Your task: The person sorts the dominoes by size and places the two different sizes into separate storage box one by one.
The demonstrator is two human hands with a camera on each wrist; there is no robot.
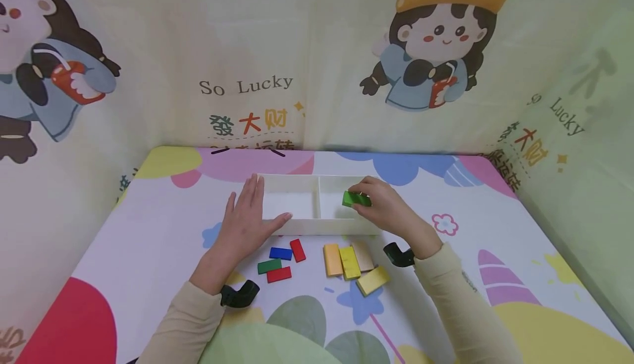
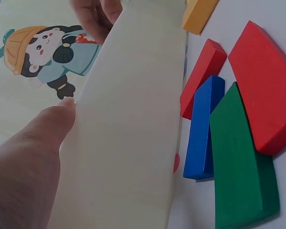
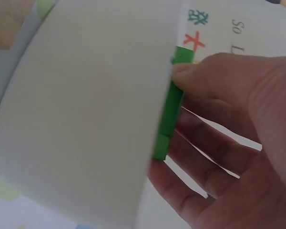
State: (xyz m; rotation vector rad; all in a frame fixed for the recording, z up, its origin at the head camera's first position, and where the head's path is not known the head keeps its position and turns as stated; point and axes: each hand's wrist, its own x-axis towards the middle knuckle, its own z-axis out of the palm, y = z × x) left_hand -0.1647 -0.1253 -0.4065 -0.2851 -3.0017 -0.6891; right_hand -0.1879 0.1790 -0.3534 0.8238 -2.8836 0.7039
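Tabletop (image 1: pixel 153 226), divided box (image 1: pixel 322 227) — left hand (image 1: pixel 242 225) spread against it, right hand (image 1: pixel 386 204) pinching green block (image 1: pixel 349 199)

"So Lucky" (image 1: pixel 246 85) | "發大财" (image 1: pixel 249 123) | on back wall (image 1: pixel 337 77), right wall (image 1: pixel 594 160)

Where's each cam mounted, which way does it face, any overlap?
Head: worn on the head, facing forward and down at a white two-compartment tray; left hand, right hand and cream sleeves show.
Left wrist: on that wrist, facing the tray's outer wall and red, blue and dark green rectangular blocks; left thumb and part of the right hand show.
Right wrist: on that wrist, facing tray wall and a bright green rectangular block; right thumb and fingers show.
Shared, head and right wrist: bright green block.
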